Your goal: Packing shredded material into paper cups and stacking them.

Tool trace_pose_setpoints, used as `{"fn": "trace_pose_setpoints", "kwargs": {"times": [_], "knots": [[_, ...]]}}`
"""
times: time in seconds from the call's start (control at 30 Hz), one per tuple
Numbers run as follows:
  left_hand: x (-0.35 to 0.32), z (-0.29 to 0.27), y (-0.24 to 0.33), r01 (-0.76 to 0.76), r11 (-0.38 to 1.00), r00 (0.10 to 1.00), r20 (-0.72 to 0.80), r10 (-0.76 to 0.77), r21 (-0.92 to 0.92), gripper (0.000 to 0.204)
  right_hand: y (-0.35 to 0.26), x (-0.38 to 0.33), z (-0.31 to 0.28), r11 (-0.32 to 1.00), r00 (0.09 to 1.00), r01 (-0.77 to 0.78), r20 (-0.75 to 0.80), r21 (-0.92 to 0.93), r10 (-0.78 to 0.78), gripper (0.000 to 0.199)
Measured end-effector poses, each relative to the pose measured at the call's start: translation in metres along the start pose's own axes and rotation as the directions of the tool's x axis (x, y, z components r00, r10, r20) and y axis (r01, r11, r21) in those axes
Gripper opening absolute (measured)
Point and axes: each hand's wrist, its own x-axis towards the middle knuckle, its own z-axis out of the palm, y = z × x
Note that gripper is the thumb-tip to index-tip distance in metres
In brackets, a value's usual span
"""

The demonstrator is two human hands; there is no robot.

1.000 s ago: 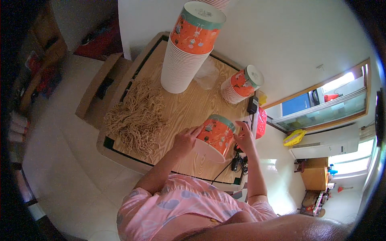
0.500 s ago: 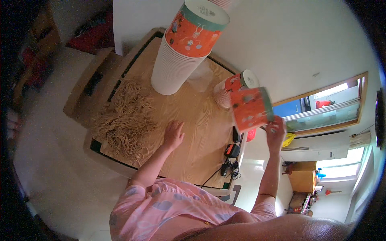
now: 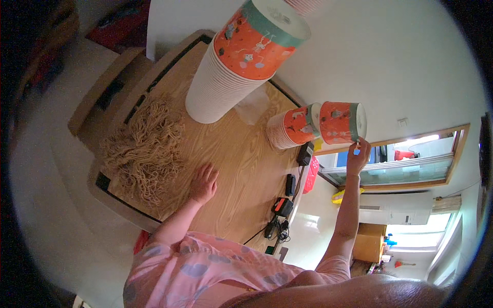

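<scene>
My right hand point(image 3: 358, 154) pinches an orange paper cup point(image 3: 337, 123) with a green band and printed figures, close to its banded end. The cup is held up beside a shorter stack of matching paper cups point(image 3: 302, 124), nested upside down at the table's right side; whether the two touch I cannot tell. On the wooden table my left hand point(image 3: 204, 184) lies with its fingers stretched out, holding nothing. Nearest to it is a bundle of tan yarn point(image 3: 151, 151). A tall stack of nested cups point(image 3: 226, 77) stands upside down toward the far side.
Black adapters point(image 3: 282, 206) and cables lie along the table's right edge point(image 3: 295, 215). A red perforated item point(image 3: 311, 174) shows just beyond that edge. Clear plastic point(image 3: 252, 107) lies beside the tall stack. A white wall rises behind the table.
My right hand has lifted the cup up and away, toward the top of the shorter stack. My left hand stays on the table. The whole view has shifted somewhat.
</scene>
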Motion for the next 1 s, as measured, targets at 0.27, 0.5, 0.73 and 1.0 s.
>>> {"fn": "trace_pose_setpoints", "kwargs": {"times": [0.27,0.5,0.73,1.0], "knots": [[-0.004,0.014,-0.005,0.016,1.000,0.999,-0.032,-0.017,-0.026,0.039,-0.002,-0.003,0.043,0.998,0.999,-0.029,0.038,0.054,0.027,0.026],[-0.005,0.008,-0.002,0.021,1.000,1.000,-0.009,-0.021,0.019,0.040,-0.006,-0.012,0.060,0.998,0.996,0.054,0.076,-0.016,-0.053,0.029],[-0.001,0.002,0.000,0.011,0.999,1.000,-0.010,-0.011,0.038,0.037,-0.006,-0.021,0.071,0.994,0.991,0.100,0.089,-0.032,-0.097,0.032],[0.003,-0.004,0.003,0.010,0.999,1.000,0.002,-0.011,0.042,0.036,-0.018,-0.024,0.080,0.990,0.985,0.141,0.104,-0.005,-0.140,0.031]]}}
